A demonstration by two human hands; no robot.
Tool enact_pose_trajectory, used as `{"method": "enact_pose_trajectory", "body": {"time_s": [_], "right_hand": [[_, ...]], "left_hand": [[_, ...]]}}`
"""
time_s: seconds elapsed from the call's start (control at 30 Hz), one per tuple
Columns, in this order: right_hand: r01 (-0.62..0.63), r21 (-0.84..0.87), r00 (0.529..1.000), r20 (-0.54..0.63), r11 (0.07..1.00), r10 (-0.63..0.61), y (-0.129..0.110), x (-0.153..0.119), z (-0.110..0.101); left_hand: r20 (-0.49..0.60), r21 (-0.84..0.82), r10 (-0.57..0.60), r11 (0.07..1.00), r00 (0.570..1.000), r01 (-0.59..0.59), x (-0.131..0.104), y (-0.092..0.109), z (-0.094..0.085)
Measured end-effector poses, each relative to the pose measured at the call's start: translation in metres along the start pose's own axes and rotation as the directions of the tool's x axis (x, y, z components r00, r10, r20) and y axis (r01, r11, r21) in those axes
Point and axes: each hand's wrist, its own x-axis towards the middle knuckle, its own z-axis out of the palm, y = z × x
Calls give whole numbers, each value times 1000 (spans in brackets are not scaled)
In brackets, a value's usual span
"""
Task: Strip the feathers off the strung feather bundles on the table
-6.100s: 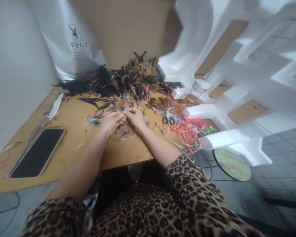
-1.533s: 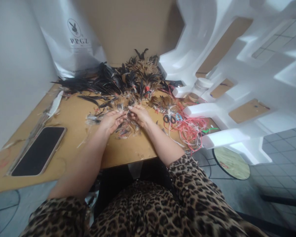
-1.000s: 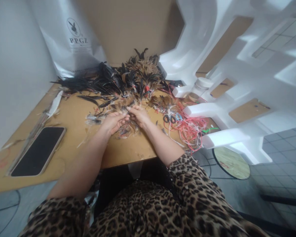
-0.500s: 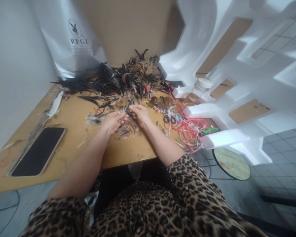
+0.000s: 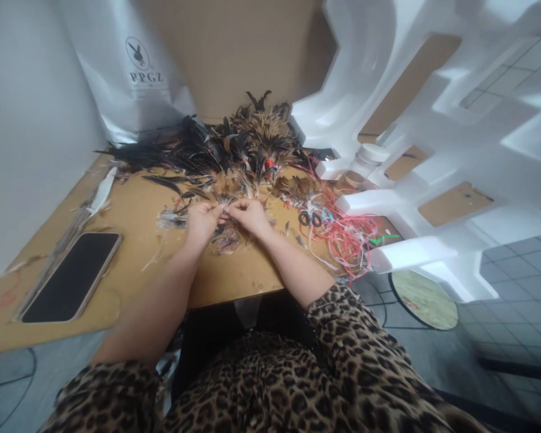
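My left hand (image 5: 204, 224) and my right hand (image 5: 249, 215) meet fingertip to fingertip over the table, both closed in a pinch. Between them is a small bunch of feathers (image 5: 224, 197), brown at the tips and pale at the quills, which the left fingers grip. The right thumb and forefinger pinch at the quill end, and what exactly lies in them is too small to make out. Loose feather scraps (image 5: 228, 240) lie on the table below the hands. Behind them spreads a heap of black and brown feathers (image 5: 207, 144).
A phone (image 5: 72, 278) lies at the left by a white feather (image 5: 103, 193). Scissors with dark handles (image 5: 310, 218) and tangled pink strings (image 5: 349, 237) lie to the right, beside white foam packing (image 5: 415, 252). A white bag (image 5: 139, 102) stands at the back left.
My right hand has come down and left, so that its fingertips now meet those of my left hand at the quill end. The left hand has turned slightly, its knuckles more upward.
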Motion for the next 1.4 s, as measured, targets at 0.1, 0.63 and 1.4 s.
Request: {"method": "enact_pose_trajectory", "body": {"time_s": [0.1,0.63,1.4], "right_hand": [[-18,14,1000,7,1000,18,2,2,0],[-64,434,997,-20,899,81,-9,2,-6],[-109,405,992,-17,908,127,-10,-1,-3]], "left_hand": [[3,13,24,1000,1000,-24,0,1,-2],[365,-423,-325,777,872,466,-4,15,-5],[116,-93,-48,994,992,59,-8,13,2]]}}
